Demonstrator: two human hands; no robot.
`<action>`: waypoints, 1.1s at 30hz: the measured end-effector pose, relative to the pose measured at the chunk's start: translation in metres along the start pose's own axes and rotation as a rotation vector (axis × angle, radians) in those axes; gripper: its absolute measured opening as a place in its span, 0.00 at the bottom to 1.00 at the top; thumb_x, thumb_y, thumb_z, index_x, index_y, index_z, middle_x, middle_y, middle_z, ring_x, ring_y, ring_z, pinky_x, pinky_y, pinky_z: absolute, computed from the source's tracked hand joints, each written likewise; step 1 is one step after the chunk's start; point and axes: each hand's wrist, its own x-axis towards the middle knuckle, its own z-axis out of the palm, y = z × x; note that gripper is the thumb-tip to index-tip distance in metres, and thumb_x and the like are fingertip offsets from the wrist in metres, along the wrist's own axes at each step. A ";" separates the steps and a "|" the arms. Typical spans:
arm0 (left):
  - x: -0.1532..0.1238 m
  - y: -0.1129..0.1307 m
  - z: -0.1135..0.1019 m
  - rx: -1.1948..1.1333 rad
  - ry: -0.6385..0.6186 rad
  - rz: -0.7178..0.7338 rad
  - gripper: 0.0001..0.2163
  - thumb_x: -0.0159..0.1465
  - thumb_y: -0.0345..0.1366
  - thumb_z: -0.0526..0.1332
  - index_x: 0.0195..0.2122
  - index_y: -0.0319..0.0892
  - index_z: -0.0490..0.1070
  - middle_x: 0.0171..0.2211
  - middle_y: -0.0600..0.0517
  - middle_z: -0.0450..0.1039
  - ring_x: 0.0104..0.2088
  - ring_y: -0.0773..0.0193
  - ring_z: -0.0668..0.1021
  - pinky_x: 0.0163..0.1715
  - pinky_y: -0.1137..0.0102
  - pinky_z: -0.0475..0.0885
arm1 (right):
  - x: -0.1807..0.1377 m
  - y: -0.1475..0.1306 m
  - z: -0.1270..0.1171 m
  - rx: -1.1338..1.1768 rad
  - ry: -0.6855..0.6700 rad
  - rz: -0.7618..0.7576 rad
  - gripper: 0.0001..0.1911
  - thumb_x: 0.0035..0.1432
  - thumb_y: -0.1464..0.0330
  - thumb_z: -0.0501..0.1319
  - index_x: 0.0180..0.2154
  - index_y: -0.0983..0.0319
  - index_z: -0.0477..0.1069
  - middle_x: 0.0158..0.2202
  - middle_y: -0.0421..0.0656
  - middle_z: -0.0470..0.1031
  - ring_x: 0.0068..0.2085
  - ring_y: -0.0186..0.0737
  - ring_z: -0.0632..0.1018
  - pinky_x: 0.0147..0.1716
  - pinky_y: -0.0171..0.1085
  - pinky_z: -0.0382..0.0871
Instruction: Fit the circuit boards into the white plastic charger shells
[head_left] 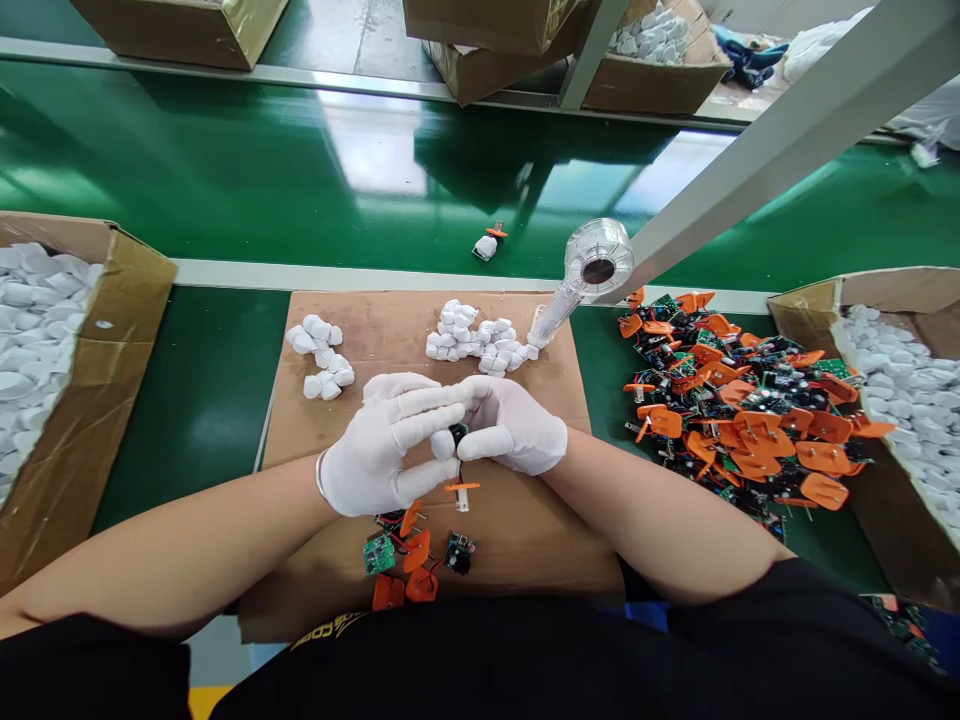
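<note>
Both my hands wear white gloves and meet over the cardboard sheet (337, 510). My left hand (382, 440) and my right hand (514, 425) pinch a small circuit board (458, 432) between their fingertips, which partly hide it. A wire runs down from the board to an orange plug plate (462, 488) with metal prongs. A rounded white piece (442, 444) shows at the fingers beside the board. Just below my hands lie several circuit boards (379, 553) with orange plates (417, 550). Beyond my fingers sit clumps of white pieces (480, 340) and a smaller clump (322, 358).
A clear plastic handheld fan (581, 270) leans by the slanted metal post (750, 160). Right of the cardboard rises a heap of boards with orange plates (742, 410). Boxes of white pieces flank me, left (127, 330) and right (810, 300). One board assembly (486, 246) lies on the green surface ahead.
</note>
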 end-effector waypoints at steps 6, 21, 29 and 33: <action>0.002 -0.005 0.002 -0.001 0.037 -0.048 0.23 0.66 0.42 0.62 0.62 0.51 0.64 0.50 0.45 0.78 0.48 0.56 0.80 0.47 0.58 0.75 | 0.001 0.005 -0.005 -0.106 0.138 -0.103 0.24 0.33 0.71 0.80 0.31 0.62 0.68 0.28 0.37 0.74 0.29 0.33 0.74 0.29 0.34 0.68; 0.000 -0.014 0.002 -0.008 -0.082 -0.023 0.17 0.68 0.44 0.58 0.57 0.47 0.69 0.53 0.42 0.75 0.50 0.53 0.79 0.50 0.55 0.73 | 0.000 0.001 -0.001 -0.072 0.086 -0.065 0.20 0.37 0.70 0.79 0.29 0.64 0.69 0.28 0.38 0.76 0.30 0.35 0.76 0.33 0.36 0.71; -0.001 -0.019 0.002 -0.009 -0.061 -0.004 0.27 0.67 0.50 0.59 0.65 0.50 0.59 0.52 0.43 0.76 0.49 0.53 0.79 0.48 0.57 0.73 | -0.002 -0.002 0.006 0.088 0.054 0.053 0.20 0.40 0.68 0.77 0.32 0.63 0.70 0.29 0.39 0.78 0.31 0.36 0.78 0.33 0.36 0.72; -0.002 -0.020 0.005 0.045 -0.006 0.078 0.24 0.67 0.48 0.60 0.62 0.49 0.63 0.44 0.47 0.80 0.42 0.57 0.80 0.44 0.60 0.74 | -0.002 -0.001 0.006 0.085 -0.009 0.080 0.19 0.40 0.69 0.77 0.33 0.65 0.72 0.27 0.39 0.78 0.29 0.34 0.78 0.33 0.35 0.72</action>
